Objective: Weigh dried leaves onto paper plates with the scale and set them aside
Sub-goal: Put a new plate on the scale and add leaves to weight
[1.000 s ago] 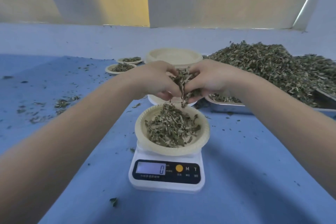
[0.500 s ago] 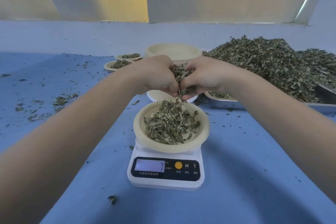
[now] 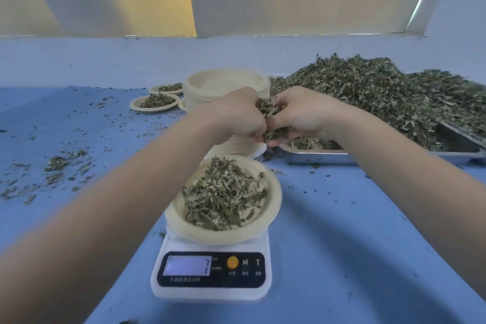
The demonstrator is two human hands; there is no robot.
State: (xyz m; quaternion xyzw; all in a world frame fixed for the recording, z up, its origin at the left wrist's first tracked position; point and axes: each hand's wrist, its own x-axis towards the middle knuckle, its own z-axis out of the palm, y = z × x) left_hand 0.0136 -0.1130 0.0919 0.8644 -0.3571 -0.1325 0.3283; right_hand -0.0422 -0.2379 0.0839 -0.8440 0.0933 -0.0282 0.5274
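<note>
A white digital scale (image 3: 210, 275) stands on the blue table, its display reading 7. On it sits a paper plate (image 3: 274, 200) holding a mound of dried leaves (image 3: 223, 197). Above and behind the plate, my left hand (image 3: 236, 113) and my right hand (image 3: 299, 113) meet with curled fingers and together hold a clump of dried leaves (image 3: 268, 110). The clump hangs by the near left corner of the tray, beyond the plate's far rim.
A steel tray (image 3: 328, 156) heaped with dried leaves (image 3: 381, 95) fills the right. A tall stack of empty paper plates (image 3: 226, 84) stands behind my hands. Two filled plates (image 3: 155, 102) sit at the back left. Loose leaf crumbs (image 3: 60, 163) lie scattered on the left.
Both hands have drifted back and right from above the plate toward the tray corner, still holding leaves. The scale reading went from 0 to 7.
</note>
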